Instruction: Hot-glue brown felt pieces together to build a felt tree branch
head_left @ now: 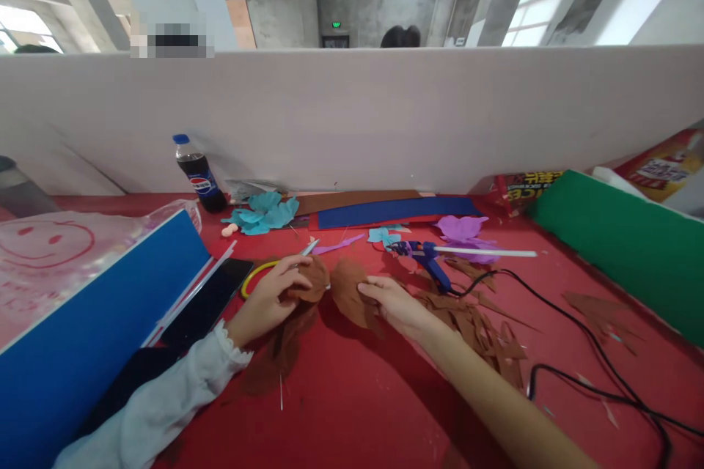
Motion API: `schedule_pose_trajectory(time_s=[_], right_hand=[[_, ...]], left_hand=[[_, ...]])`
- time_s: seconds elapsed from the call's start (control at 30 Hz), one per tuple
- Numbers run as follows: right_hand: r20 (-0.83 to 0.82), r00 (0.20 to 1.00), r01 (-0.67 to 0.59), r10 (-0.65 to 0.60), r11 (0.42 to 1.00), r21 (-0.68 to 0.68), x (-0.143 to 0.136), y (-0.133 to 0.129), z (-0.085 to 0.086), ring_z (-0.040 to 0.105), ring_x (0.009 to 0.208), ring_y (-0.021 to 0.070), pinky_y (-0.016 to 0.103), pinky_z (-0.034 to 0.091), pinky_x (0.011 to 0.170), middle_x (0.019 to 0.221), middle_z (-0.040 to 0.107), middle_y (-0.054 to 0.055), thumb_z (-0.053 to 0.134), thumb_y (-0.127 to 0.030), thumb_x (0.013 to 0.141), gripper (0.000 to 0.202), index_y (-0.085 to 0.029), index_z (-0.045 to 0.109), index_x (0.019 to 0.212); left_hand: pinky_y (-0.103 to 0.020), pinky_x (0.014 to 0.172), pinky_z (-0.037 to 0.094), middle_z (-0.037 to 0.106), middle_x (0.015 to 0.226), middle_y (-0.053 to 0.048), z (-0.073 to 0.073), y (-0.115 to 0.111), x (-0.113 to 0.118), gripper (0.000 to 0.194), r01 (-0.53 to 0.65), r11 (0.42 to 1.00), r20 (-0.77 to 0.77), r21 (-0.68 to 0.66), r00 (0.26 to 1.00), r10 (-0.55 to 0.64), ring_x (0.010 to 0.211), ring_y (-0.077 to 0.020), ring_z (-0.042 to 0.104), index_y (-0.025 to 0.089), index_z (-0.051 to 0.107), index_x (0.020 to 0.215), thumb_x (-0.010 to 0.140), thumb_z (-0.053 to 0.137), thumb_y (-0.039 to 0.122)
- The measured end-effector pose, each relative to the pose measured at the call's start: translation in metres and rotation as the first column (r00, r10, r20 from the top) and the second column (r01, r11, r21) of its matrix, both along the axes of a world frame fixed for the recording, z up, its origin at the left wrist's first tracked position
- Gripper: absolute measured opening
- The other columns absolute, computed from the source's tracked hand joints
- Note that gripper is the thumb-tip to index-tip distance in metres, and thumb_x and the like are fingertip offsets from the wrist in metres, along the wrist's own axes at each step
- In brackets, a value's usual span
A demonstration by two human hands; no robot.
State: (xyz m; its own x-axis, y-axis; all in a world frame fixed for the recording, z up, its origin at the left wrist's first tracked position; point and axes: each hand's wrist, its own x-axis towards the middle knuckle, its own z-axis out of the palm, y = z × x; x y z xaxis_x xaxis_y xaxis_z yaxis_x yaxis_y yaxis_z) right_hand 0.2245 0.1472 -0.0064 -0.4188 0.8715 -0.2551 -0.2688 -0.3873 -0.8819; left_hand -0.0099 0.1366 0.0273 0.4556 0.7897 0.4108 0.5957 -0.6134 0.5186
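Two brown pieces, side by side, not yet one

Here we are at the middle of the tabletop, and both hands are busy! The left hand curls its fingers round a rounded brown bundle; the right hand pinches a brown petal-shaped piece between thumb and fingers. They sit just beside each other, a pale speck between them; whether they touch, I can't tell.

What's done? Shaping looks well advanced: the bundle already seems layered, and a teal flower lies at the far left, with purple petals at the far right. More brown material lies below the left hand; whether it joins the bundle is unclear.

What's left? The right-hand piece looks loose, so joining appears unfinished. A heap of brown scraps lies to the right, nearer than the blue glue gun, which no hand holds. The yellow-handled scissors lie partly behind the left hand, unused right now.
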Motion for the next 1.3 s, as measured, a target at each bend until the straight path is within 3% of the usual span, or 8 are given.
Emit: schedule_pose_trajectory(time_s=[0.27,0.43,0.97,1.3], right_hand=[[-0.015,0.999,0.038,-0.039,0.999,-0.031,-0.003,-0.003,-0.004,0.040,0.048,0.0057,0.020,0.032,0.051,0.051,0.045,-0.007,0.075,-0.036,0.055,0.028,-0.016,0.057,0.061],[-0.062,0.997,0.046,-0.050,0.997,-0.059,0.005,-0.007,-0.004,0.055,0.061,0.0102,0.022,0.041,0.061,0.066,0.060,-0.002,0.075,-0.034,0.057,0.025,-0.017,0.063,0.072],[-0.163,0.986,0.036,-0.035,0.999,0.002,0.009,-0.010,-0.007,0.062,0.073,0.0134,0.024,0.046,0.071,0.082,0.068,0.003,0.074,-0.032,0.063,0.024,-0.019,0.066,0.081],[-0.143,0.989,0.055,-0.044,0.996,0.070,0.008,-0.009,-0.008,0.062,0.082,0.0170,0.028,0.046,0.077,0.088,0.068,0.004,0.071,-0.036,0.065,0.026,-0.020,0.066,0.086]], left_hand=[[-0.037,0.097,0.038,0.048,0.120,-0.008,-0.008,-0.002,0.007,0.028,-0.072,0.994,0.027,0.078,0.997,0.070,0.114,-0.0201,0.046,0.019,0.057,0.084,0.069,0.043,0.000],[-0.039,0.098,0.038,0.047,0.121,-0.007,-0.011,-0.003,0.011,0.029,-0.089,0.994,0.055,0.067,0.995,0.085,0.115,-0.0210,0.045,0.019,0.056,0.086,0.068,0.043,0.000],[-0.045,0.101,0.035,0.040,0.131,-0.009,-0.013,-0.009,0.014,0.032,-0.049,0.993,0.124,0.107,0.992,0.036,0.121,-0.0236,0.038,0.019,0.055,0.092,0.068,0.045,0.002],[-0.045,0.101,0.034,0.038,0.134,-0.011,-0.010,-0.010,0.011,0.025,0.033,0.997,0.146,0.070,0.988,-0.043,0.122,-0.0260,0.038,0.019,0.056,0.102,0.080,0.045,0.020]])
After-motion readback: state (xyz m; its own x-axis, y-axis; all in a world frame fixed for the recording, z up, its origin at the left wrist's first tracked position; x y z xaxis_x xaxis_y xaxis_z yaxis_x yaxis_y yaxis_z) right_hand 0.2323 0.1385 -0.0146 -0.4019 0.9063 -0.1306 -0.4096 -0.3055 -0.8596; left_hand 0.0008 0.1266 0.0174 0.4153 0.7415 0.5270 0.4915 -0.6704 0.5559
